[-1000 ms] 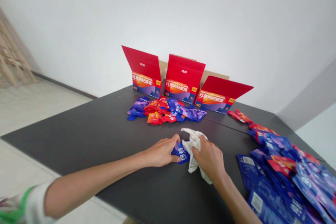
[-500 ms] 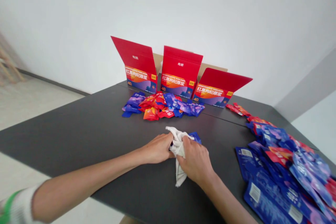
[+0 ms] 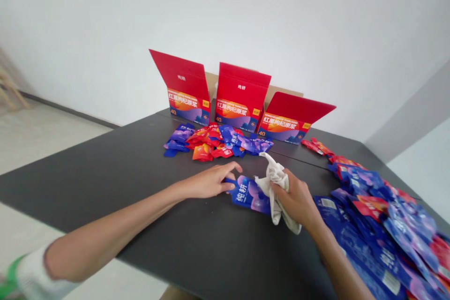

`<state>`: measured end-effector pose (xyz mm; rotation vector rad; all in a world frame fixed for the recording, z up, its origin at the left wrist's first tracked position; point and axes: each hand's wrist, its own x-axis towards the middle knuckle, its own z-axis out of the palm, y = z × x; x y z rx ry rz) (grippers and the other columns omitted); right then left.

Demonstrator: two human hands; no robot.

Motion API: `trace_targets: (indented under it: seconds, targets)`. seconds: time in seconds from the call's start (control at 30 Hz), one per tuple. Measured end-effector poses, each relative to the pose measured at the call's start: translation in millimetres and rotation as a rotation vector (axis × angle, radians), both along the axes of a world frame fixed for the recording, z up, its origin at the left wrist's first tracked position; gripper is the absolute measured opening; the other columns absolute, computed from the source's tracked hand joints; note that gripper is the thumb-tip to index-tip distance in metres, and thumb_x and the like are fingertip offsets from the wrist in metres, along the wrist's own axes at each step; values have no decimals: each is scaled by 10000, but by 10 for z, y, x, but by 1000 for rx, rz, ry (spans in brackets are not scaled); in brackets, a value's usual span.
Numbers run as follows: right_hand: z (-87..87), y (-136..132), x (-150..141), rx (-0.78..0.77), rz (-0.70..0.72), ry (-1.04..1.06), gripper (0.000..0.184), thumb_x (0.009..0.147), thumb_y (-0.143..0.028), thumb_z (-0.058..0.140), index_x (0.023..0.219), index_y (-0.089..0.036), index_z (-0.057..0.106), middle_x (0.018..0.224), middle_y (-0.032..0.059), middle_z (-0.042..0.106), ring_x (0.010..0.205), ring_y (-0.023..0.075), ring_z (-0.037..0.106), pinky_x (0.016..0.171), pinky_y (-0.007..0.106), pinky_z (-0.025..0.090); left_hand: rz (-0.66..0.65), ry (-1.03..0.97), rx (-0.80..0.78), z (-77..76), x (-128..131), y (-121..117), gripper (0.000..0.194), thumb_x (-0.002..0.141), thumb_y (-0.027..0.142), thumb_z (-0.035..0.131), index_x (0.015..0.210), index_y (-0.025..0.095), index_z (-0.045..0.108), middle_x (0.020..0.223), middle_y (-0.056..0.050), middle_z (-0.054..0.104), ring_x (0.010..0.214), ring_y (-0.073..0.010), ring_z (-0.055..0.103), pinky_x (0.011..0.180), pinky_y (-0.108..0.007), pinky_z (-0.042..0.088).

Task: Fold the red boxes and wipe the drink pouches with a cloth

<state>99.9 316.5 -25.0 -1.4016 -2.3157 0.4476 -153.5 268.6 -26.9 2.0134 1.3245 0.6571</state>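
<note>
A blue pouch (image 3: 249, 194) with purple print lies printed face up in front of me, just above or on the tabletop. My left hand (image 3: 214, 181) pinches its narrow left end between thumb and bent fingers, while the index finger arches above it. Bunched in my right hand (image 3: 297, 199) is a white cloth (image 3: 276, 179), its loose folds hanging down over the pouch's right end. That end is partly hidden by the cloth.
Three red boxes with raised lids, a left box (image 3: 188, 103), a middle box (image 3: 239, 108) and a right box (image 3: 284, 124), stand at the back. Before them lies a mixed pile of red and blue pouches (image 3: 214, 140). A larger pouch heap (image 3: 379, 225) covers the table's right side.
The pouch, earlier mostly covered by cloth and hands, now shows its printed face. My right hand and the cloth have moved right, and my left hand has shifted slightly left.
</note>
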Motion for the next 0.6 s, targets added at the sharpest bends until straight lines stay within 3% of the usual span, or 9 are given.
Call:
trace_targets:
  seconds: [0.1,0.17,0.27,0.43,0.6]
  targets:
    - [-23,-234,-175,69,107,-49,202,803,-336,453,963,-223,506,798,9,631,731,175,591,584,221,319,25,99,-85,-88,88,55,221,790,293,560,958,149,564,589,28,623,546,-127,591,552,-186,393]
    - [-80,-368,-308,119,136,-151,220,765,-300,493,971,-222,500,807,16,627,742,186,589,594,232,314,7,142,-47,-148,130,63,100,798,231,530,816,154,591,618,16,629,566,-117,590,562,-180,386]
    - [-132,-440,-420,165,131,-310,244,736,-299,521,968,-227,497,821,22,629,740,197,591,594,248,305,-37,153,98,-183,150,28,112,789,131,496,784,166,602,800,-2,662,723,-120,607,638,-175,389]
    - [-64,-362,-379,107,-86,-478,232,819,-377,424,968,-214,495,805,58,643,721,225,613,558,261,291,-51,150,93,-170,164,-23,123,845,173,479,783,160,586,665,26,629,587,-83,572,583,-162,364]
    - [-7,-477,-311,37,129,-457,255,774,-305,469,1009,-217,518,837,50,651,784,217,618,599,256,317,-57,215,188,-230,199,27,127,835,147,508,770,152,617,736,-9,655,702,-112,602,624,-173,376]
